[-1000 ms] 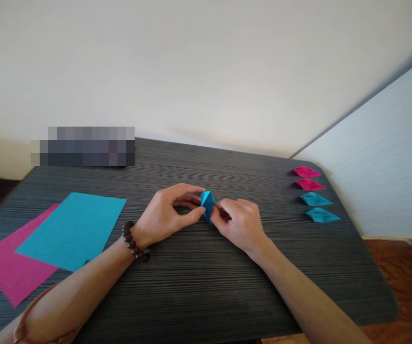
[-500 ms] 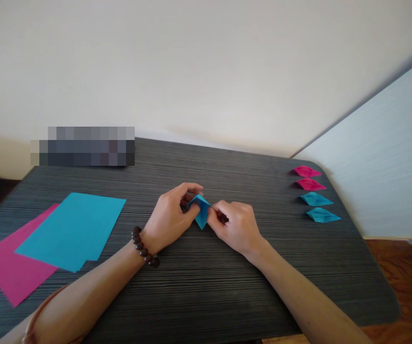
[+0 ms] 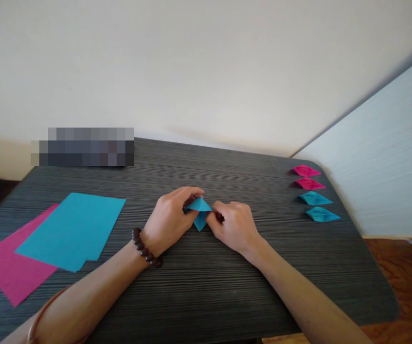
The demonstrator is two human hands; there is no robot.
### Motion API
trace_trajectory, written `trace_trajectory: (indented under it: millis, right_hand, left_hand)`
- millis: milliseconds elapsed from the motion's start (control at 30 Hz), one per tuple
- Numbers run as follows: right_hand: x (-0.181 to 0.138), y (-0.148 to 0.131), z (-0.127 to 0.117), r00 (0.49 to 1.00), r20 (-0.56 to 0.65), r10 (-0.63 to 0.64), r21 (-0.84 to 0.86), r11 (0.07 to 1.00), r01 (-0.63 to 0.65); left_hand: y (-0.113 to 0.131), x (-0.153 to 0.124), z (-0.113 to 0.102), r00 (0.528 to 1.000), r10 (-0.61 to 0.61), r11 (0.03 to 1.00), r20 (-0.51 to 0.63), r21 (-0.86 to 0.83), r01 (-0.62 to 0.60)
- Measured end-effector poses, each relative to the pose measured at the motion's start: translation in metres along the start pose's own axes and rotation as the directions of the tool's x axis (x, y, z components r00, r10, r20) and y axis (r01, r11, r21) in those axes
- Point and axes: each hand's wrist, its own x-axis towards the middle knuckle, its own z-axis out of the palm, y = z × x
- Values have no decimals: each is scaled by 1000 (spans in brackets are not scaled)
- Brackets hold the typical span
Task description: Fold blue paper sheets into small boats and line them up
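Between my hands, over the middle of the table, is a small blue folded paper [image 3: 200, 206] with a raised flap at the top and a point toward me. My left hand [image 3: 172, 212] grips its left side, fingers curled behind and thumb partly hidden by the paper. With thumb and forefinger, my right hand [image 3: 235, 223] pinches the right corner. A dark bead bracelet sits on my left wrist.
Blue paper sheets [image 3: 71, 231] lie over a pink sheet [image 3: 17, 279] at left. Along the right edge of the dark table [image 3: 206, 301] are two pink folded papers [image 3: 308, 183] and two blue ones [image 3: 322, 214]. A blurred-out object [image 3: 87, 148] stands at back left.
The upper flap of the blue folded paper has come down toward me and covers the opening that showed before. My left thumb is now less visible. Both hands stay nearly in place.
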Motion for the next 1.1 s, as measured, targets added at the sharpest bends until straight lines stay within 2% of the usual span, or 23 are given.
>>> trace_trajectory:
  millis: [67, 167, 333, 567, 933, 1100]
  right_hand:
    - [-1, 0, -1, 1000, -1, 6, 54, 999, -6]
    - [-2, 1, -1, 999, -33, 39, 223, 974, -31]
    - [-4, 4, 4, 993, -105, 54, 432, 902, -4]
    - [-3, 4, 7, 997, -67, 49, 446, 895, -15]
    - [-2, 5, 10, 996, -42, 84, 535, 844, -48]
    - [-1, 5, 6, 995, -85, 48, 605, 796, 14]
  left_hand:
    - [0, 0, -1, 1000, 3, 1000, 16, 12, -3]
    - [-1, 1, -1, 998, -39, 999, 53, 1, 39]
    - [-4, 2, -1, 987, -147, 974, 68, -166, 157]
    - [-3, 1, -2, 989, -130, 987, 74, -90, 136]
    - [0, 1, -3, 989, -118, 988, 92, -90, 127]
    - [2, 4, -4, 986, -127, 979, 110, -147, 142]
